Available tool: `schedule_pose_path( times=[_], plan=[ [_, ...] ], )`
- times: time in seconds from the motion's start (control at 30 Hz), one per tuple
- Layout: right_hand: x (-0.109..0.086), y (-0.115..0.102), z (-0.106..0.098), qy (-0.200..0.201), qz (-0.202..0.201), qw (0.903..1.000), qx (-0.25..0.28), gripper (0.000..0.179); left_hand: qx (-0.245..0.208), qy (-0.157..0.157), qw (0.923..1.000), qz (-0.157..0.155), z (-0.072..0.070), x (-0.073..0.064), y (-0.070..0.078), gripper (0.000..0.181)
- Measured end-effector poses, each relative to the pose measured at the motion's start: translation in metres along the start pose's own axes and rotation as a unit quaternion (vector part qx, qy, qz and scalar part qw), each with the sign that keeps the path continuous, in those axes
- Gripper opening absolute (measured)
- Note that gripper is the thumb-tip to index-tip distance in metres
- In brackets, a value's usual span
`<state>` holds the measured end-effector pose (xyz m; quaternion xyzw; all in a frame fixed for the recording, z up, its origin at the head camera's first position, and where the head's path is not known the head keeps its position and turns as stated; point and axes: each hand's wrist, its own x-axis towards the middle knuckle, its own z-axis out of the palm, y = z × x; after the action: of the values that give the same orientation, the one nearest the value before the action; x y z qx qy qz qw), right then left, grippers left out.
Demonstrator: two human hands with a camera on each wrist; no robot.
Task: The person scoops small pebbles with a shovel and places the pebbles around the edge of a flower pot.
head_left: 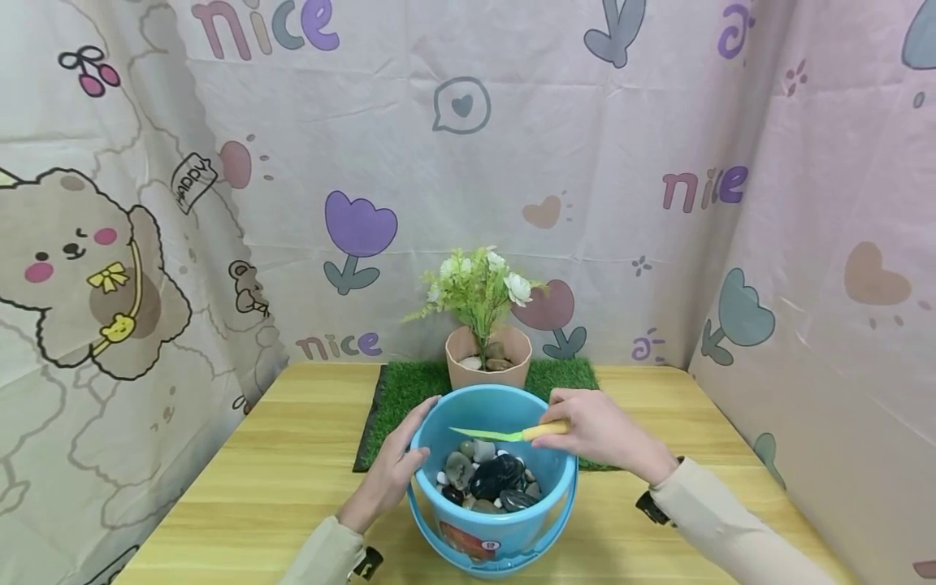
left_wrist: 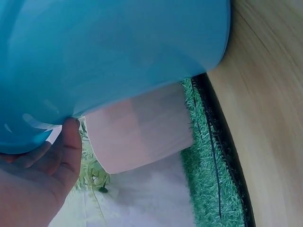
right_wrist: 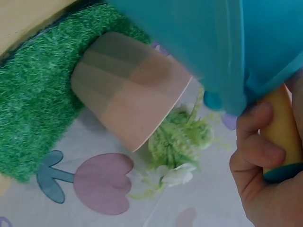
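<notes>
A light-blue bucket (head_left: 493, 532) stands at the table's front with stones (head_left: 461, 470) in its bottom, several of them dark and glossy. My left hand (head_left: 391, 463) holds the bucket's left rim between thumb and fingers; in the left wrist view, the fingers (left_wrist: 71, 142) lie against the blue wall. My right hand (head_left: 603, 431) grips the yellow handle (head_left: 550, 429) of a small garden trowel over the right rim. Seen nearly edge-on, its green blade (head_left: 488, 435) points left above the stones. In the right wrist view, curled fingers (right_wrist: 258, 151) wrap the yellow handle (right_wrist: 283, 132).
Behind the bucket, a pink pot (head_left: 488, 376) holds white flowers, green leaves and some stones. It stands on a green artificial grass mat (head_left: 405, 382) on the wooden table (head_left: 292, 455). Printed cloth (head_left: 468, 179) hangs at the back and both sides.
</notes>
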<state>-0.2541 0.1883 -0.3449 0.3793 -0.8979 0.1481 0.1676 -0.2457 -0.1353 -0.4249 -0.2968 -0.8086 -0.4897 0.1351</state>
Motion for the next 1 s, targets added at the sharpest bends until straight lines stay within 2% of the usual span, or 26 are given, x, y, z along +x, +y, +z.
schedule_pose_path(
  times=[0.13, 0.3, 0.43, 0.6, 0.8, 1.0],
  plan=[
    [0.002, -0.003, 0.004, 0.006, -0.023, 0.9995, -0.019, 0.018, 0.000, 0.001, 1.0000, 0.004, 0.001, 0.000, -0.001, 0.070],
    [0.000, -0.002, 0.007, 0.015, -0.019, 0.9997, 0.001, 0.018, -0.002, 0.003, 1.0000, 0.006, 0.001, 0.000, -0.002, 0.070],
    [-0.001, -0.001, 0.005, 0.013, -0.048, 0.9988, 0.000, 0.017, -0.006, 0.002, 1.0000, 0.003, 0.001, 0.000, -0.001, 0.071],
    [0.001, -0.005, -0.002, -0.018, -0.086, 0.9960, -0.017, 0.019, -0.012, 0.004, 0.9999, 0.001, 0.001, 0.000, 0.000, 0.070],
    [0.008, -0.013, -0.009, -0.081, -0.107, 0.9903, -0.037, 0.022, -0.016, 0.006, 0.9998, -0.004, 0.001, 0.000, 0.000, 0.070],
    [0.014, -0.021, -0.010, -0.117, -0.084, 0.9885, -0.046, 0.026, -0.015, 0.009, 0.9998, -0.008, 0.002, -0.001, 0.000, 0.070]
  ],
)
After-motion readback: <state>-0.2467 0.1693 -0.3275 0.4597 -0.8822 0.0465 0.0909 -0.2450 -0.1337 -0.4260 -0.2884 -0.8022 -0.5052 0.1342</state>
